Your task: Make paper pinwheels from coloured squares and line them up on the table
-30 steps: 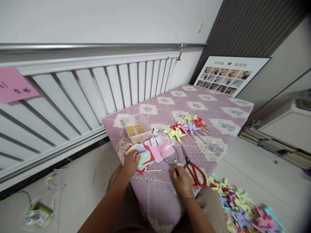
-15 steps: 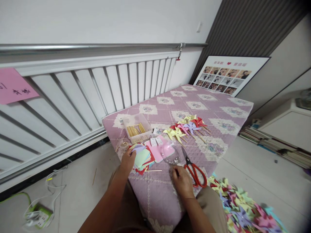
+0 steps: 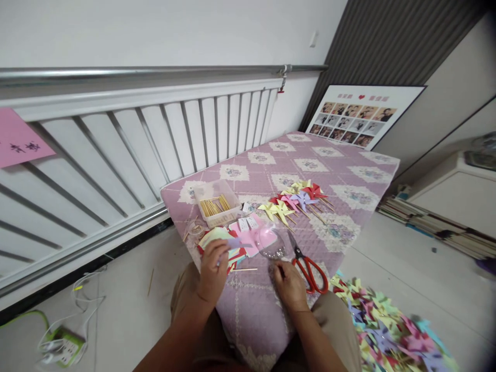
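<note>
Closed on a purple paper piece point(image 3: 234, 243), my left hand point(image 3: 214, 268) is raised in front of a stack of coloured paper sheets point(image 3: 215, 234). My right hand point(image 3: 289, 285) rests curled on the table beside a clear round dish point(image 3: 271, 247) of small metal pieces; whatever its fingers hold is hidden. Red-handled scissors point(image 3: 310, 268) lie just right of that hand, blades pointing away. A thin wooden stick point(image 3: 245, 269) lies between my hands. Behind the dish are pink paper sheets point(image 3: 248, 232) with small white tags on them.
A clear plastic box point(image 3: 217, 203) of wooden sticks stands at the table's left. Finished paper pinwheels point(image 3: 296, 200) lie mid-table. More pinwheels point(image 3: 387, 325) are heaped low on the right. A white radiator point(image 3: 209, 129) borders the table point(image 3: 248, 320); a photo board point(image 3: 354, 116) leans at the far end.
My left hand has lifted the purple paper off the stack and brought it right, toward me. My right hand stays in nearly the same place. The view has shifted slightly.
</note>
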The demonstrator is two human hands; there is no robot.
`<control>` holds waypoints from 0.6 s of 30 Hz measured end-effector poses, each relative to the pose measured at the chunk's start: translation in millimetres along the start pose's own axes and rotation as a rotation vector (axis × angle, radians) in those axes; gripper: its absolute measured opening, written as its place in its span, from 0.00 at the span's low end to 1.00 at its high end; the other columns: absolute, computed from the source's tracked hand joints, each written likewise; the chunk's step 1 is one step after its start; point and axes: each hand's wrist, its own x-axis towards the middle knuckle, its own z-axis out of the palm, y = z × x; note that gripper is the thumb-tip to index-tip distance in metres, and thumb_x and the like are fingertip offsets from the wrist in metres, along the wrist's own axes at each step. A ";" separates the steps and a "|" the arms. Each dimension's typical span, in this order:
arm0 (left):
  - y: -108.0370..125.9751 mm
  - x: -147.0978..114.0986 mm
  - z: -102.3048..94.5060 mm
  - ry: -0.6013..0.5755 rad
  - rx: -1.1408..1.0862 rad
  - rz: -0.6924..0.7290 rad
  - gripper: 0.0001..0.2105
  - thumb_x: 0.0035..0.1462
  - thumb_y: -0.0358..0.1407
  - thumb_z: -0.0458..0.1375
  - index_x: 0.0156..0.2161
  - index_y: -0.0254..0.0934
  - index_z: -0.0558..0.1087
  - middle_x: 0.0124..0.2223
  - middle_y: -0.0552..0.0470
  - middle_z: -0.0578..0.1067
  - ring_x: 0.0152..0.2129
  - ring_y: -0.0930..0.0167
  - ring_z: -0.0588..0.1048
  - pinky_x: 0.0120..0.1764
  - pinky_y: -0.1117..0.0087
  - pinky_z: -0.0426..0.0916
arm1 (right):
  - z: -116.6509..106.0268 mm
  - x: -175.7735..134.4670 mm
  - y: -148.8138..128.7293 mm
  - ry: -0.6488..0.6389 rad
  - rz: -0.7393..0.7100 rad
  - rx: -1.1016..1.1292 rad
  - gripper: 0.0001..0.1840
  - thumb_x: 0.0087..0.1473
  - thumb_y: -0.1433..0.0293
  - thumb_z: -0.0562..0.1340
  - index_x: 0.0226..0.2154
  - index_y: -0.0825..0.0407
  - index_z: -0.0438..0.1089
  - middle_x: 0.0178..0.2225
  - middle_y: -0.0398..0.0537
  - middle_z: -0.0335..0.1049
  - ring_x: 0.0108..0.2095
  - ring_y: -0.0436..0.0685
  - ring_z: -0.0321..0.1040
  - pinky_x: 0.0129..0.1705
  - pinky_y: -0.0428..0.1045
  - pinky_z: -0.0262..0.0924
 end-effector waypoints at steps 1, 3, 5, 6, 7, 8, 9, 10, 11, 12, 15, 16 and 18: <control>3.6 -10.8 6.9 -0.068 0.000 0.045 0.10 0.59 0.33 0.50 0.39 0.39 0.75 0.46 0.46 0.73 0.48 0.66 0.69 0.55 0.59 0.63 | -0.3 -0.2 -0.2 0.001 -0.001 0.004 0.12 0.57 0.66 0.53 0.32 0.53 0.70 0.31 0.53 0.73 0.33 0.59 0.68 0.38 0.53 0.62; 5.3 -35.1 22.8 -0.253 -0.019 0.131 0.10 0.57 0.31 0.52 0.40 0.40 0.75 0.46 0.46 0.73 0.49 0.64 0.68 0.54 0.57 0.63 | -0.7 -0.8 -0.6 0.004 -0.003 0.016 0.13 0.58 0.65 0.52 0.32 0.53 0.70 0.31 0.53 0.73 0.34 0.59 0.68 0.38 0.52 0.62; 1.1 -59.4 38.1 -0.371 -0.020 0.122 0.11 0.56 0.31 0.53 0.41 0.42 0.76 0.46 0.47 0.74 0.47 0.64 0.69 0.53 0.55 0.64 | -0.9 -1.9 -1.2 0.010 0.001 0.026 0.14 0.58 0.65 0.52 0.33 0.53 0.70 0.31 0.53 0.73 0.33 0.59 0.68 0.37 0.52 0.62; -2.2 -69.9 44.2 -0.388 -0.009 0.086 0.11 0.56 0.30 0.53 0.40 0.42 0.76 0.46 0.47 0.74 0.46 0.64 0.69 0.52 0.54 0.65 | -0.8 -2.5 -1.6 0.014 0.007 0.031 0.14 0.58 0.65 0.52 0.33 0.53 0.70 0.31 0.53 0.73 0.34 0.59 0.68 0.38 0.52 0.62; -5.7 -78.6 49.0 -0.426 -0.003 0.066 0.11 0.55 0.30 0.53 0.40 0.43 0.76 0.47 0.47 0.74 0.46 0.63 0.70 0.51 0.53 0.66 | -0.8 -3.1 -2.1 0.018 0.013 0.037 0.14 0.58 0.65 0.52 0.33 0.54 0.70 0.31 0.53 0.73 0.34 0.59 0.68 0.38 0.52 0.61; -8.9 -85.2 52.4 -0.461 -0.003 0.054 0.12 0.55 0.30 0.54 0.40 0.43 0.76 0.46 0.47 0.74 0.45 0.63 0.70 0.50 0.54 0.67 | -0.7 -3.7 -2.6 0.021 0.020 0.044 0.14 0.58 0.65 0.52 0.33 0.54 0.70 0.31 0.53 0.72 0.34 0.59 0.68 0.38 0.52 0.61; -11.6 -89.6 54.5 -0.480 -0.011 0.046 0.12 0.55 0.29 0.54 0.40 0.43 0.76 0.46 0.47 0.75 0.45 0.63 0.71 0.49 0.54 0.67 | -0.7 -4.1 -3.2 0.025 0.026 0.053 0.13 0.58 0.66 0.52 0.33 0.54 0.70 0.31 0.53 0.72 0.34 0.59 0.67 0.38 0.53 0.61; -13.5 -92.1 55.5 -0.487 -0.020 0.040 0.12 0.54 0.29 0.54 0.40 0.42 0.76 0.46 0.46 0.75 0.45 0.64 0.71 0.49 0.55 0.68 | -0.8 -4.5 -3.7 0.029 0.033 0.065 0.13 0.58 0.66 0.52 0.32 0.53 0.70 0.31 0.53 0.72 0.34 0.59 0.67 0.38 0.53 0.61; -14.7 -93.1 55.8 -0.485 -0.030 0.037 0.12 0.54 0.29 0.53 0.40 0.42 0.76 0.45 0.46 0.74 0.45 0.64 0.71 0.49 0.56 0.68 | -1.0 -4.8 -4.3 0.034 0.038 0.079 0.13 0.57 0.66 0.53 0.32 0.53 0.70 0.31 0.52 0.72 0.34 0.59 0.67 0.39 0.53 0.61; -15.3 -93.0 55.6 -0.479 -0.037 0.035 0.12 0.55 0.29 0.53 0.41 0.41 0.76 0.45 0.46 0.74 0.45 0.64 0.71 0.49 0.56 0.68 | -1.3 -5.2 -4.7 0.039 0.044 0.095 0.13 0.57 0.66 0.53 0.32 0.53 0.70 0.31 0.52 0.71 0.34 0.59 0.67 0.39 0.53 0.61; -14.6 -91.1 54.3 -0.475 -0.038 0.048 0.13 0.54 0.28 0.53 0.41 0.41 0.76 0.46 0.46 0.74 0.46 0.64 0.70 0.50 0.57 0.68 | -3.4 -9.4 -6.4 0.065 0.073 0.148 0.12 0.57 0.65 0.53 0.33 0.53 0.70 0.32 0.53 0.71 0.36 0.60 0.67 0.42 0.54 0.62; -14.0 -90.7 53.9 -0.475 -0.032 0.054 0.13 0.54 0.27 0.52 0.41 0.40 0.76 0.46 0.46 0.74 0.46 0.64 0.70 0.50 0.57 0.67 | -4.5 -12.7 -7.3 0.074 0.089 0.167 0.13 0.57 0.64 0.54 0.34 0.54 0.70 0.33 0.54 0.71 0.37 0.60 0.67 0.42 0.55 0.62; -12.6 -90.6 53.1 -0.459 -0.022 0.068 0.12 0.54 0.27 0.53 0.40 0.40 0.76 0.47 0.46 0.73 0.47 0.64 0.69 0.51 0.56 0.67 | -7.4 -22.9 -10.5 0.095 0.134 0.206 0.14 0.57 0.63 0.53 0.37 0.55 0.69 0.36 0.56 0.72 0.39 0.61 0.67 0.43 0.55 0.62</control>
